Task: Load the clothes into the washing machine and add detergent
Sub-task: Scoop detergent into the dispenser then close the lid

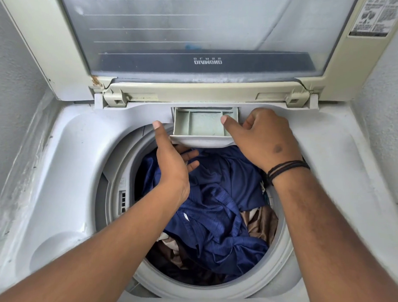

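Detergent drawer [205, 125] juts over drum rim, both hands flanking.

One washer [57, 157], one drawer [205, 125], two hands [171, 161].

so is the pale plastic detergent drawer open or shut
Open: the pale plastic detergent drawer is pulled out over the drum, its compartments exposed and dry-looking, with no detergent visible.

arms: bare, no sleeves | right wrist: dark thin bands [287, 167], perhaps cord, several strands
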The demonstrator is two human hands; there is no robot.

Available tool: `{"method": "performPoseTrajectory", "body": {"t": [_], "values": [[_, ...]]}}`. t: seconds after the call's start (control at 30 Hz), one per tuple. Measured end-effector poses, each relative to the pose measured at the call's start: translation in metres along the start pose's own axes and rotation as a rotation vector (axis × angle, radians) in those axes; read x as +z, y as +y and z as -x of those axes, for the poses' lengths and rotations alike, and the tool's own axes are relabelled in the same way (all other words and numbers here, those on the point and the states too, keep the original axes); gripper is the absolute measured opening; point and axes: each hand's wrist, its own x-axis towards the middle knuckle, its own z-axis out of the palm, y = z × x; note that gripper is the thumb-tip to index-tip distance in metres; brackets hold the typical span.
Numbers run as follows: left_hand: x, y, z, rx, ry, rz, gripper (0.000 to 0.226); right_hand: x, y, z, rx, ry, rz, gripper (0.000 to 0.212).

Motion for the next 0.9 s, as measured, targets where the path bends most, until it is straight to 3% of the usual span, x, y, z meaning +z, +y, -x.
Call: {"method": "performPoseTrajectory", "body": {"t": [0.23,0.3,0.37,0.43,0.5,0.57,0.67,0.73,0.83,0.9], "values": [[-0.013,-0.015,-0.027,-0.118,0.188,-0.013,0.061,-0.004,0.000,0.002,0.054,-0.029,0.001,0.077],[-0.018,-0.023,-0.031,-0.176,0.223,-0.055,0.071,-0.009,-0.002,0.005,0.065,-0.045,-0.014,0.076],[-0.031,-0.043,-0.052,-0.280,0.238,-0.113,0.089,-0.013,-0.005,0.012,0.097,-0.272,-0.047,0.070],[-0.038,-0.055,-0.059,-0.351,0.194,-0.224,0.080,-0.010,-0.008,0.020,0.085,-0.636,0.059,0.062],[-0.037,-0.049,-0.048,-0.376,0.103,-0.347,0.054,0.008,-0.008,0.024,-0.087,-0.854,0.271,0.056],[-0.035,-0.043,-0.038,-0.404,0.023,-0.399,0.054,0.036,-0.008,0.026,-0.238,-0.938,0.362,0.047],[-0.039,-0.037,-0.032,-0.460,-0.067,-0.365,0.046,0.079,0.006,0.030,-0.207,-1.093,0.450,0.089],[-0.044,-0.032,-0.030,-0.474,-0.087,-0.358,0.049,0.103,0.022,0.036,-0.117,-1.159,0.532,0.101],[-0.046,-0.022,-0.021,-0.435,-0.110,-0.426,0.059,0.112,0.037,0.051,-0.106,-1.118,0.599,0.103],[-0.052,-0.017,-0.011,-0.324,-0.161,-0.613,0.058,0.097,0.028,0.065,-0.129,-1.060,0.597,0.097]]}}
